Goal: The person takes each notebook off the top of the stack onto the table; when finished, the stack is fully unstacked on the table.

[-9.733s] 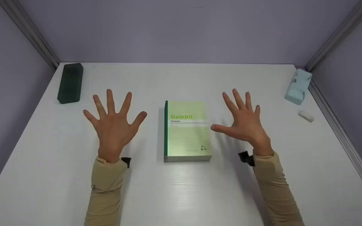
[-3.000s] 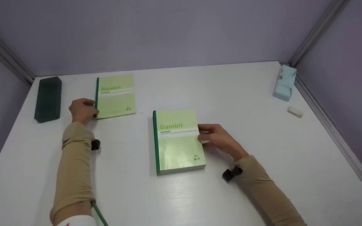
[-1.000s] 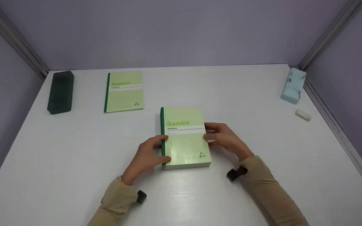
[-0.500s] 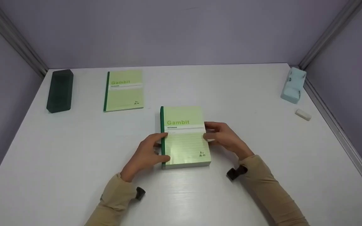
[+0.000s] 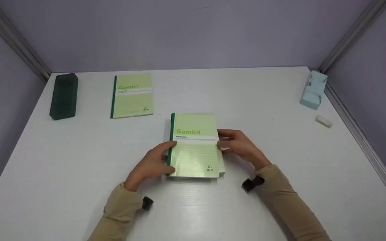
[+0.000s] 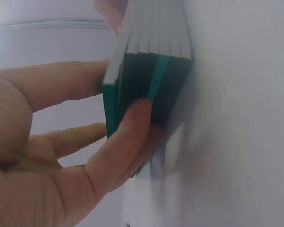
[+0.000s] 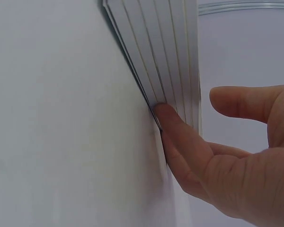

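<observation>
A light green "Gambit" notebook (image 5: pixel 193 157) lies on top of a stack of several like notebooks (image 5: pixel 222 169), slid a little left and toward me, so the stack's right side shows. My left hand (image 5: pixel 148 164) pinches this top notebook at its green spine. In the left wrist view its spine (image 6: pixel 111 106) juts past the dark spines below, where a fingertip touches. My right hand (image 5: pixel 241 147) rests against the stack's right side. Its fingertips touch the page edges (image 7: pixel 154 47) in the right wrist view, while the thumb stands apart from them.
Another green notebook (image 5: pixel 132 97) lies flat at the back left of the white table (image 5: pixel 193 214). Beyond it, at the left edge, is a dark green block-shaped case (image 5: pixel 64 96). A pale blue box (image 5: pixel 313 89) and a small white block (image 5: pixel 323 121) lie at the right.
One notebook was moved from the stack to the back left earlier. My left hand has since returned to the stack and shifted the top notebook slightly left and nearer. The right hand stays put.
</observation>
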`<state>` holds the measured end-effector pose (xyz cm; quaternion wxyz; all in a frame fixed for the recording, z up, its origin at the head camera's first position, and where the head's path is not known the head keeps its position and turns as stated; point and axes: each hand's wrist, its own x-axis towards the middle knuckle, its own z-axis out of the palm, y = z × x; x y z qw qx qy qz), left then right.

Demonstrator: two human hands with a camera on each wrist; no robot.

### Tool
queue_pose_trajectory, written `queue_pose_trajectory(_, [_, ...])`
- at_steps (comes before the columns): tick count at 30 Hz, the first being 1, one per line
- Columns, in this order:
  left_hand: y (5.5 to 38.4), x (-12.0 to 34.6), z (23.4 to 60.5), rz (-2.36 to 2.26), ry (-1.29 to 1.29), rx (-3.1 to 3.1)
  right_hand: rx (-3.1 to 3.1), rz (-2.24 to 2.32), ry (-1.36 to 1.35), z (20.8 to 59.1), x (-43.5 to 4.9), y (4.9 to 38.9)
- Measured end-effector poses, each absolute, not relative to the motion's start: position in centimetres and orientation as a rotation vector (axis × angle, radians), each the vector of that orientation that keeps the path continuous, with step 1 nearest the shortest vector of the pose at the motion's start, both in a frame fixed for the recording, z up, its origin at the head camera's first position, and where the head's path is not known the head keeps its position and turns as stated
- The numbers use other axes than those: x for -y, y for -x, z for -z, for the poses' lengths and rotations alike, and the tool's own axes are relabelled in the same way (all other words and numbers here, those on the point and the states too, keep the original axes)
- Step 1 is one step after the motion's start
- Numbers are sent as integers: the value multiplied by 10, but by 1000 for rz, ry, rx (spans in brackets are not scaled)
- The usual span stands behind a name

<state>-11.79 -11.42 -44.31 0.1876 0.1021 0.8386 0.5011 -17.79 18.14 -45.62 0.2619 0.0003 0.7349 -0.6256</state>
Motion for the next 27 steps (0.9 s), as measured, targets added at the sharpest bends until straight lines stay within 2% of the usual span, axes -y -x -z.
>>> queue_pose_trajectory(16, [130, 143, 444, -1633, -443, -1915, -1980, 1693, 31, 457, -184, 177])
queue_pose_trajectory(27, [131, 148, 444, -1516, -553, -2130, -1984, 1691, 31, 459, -184, 179])
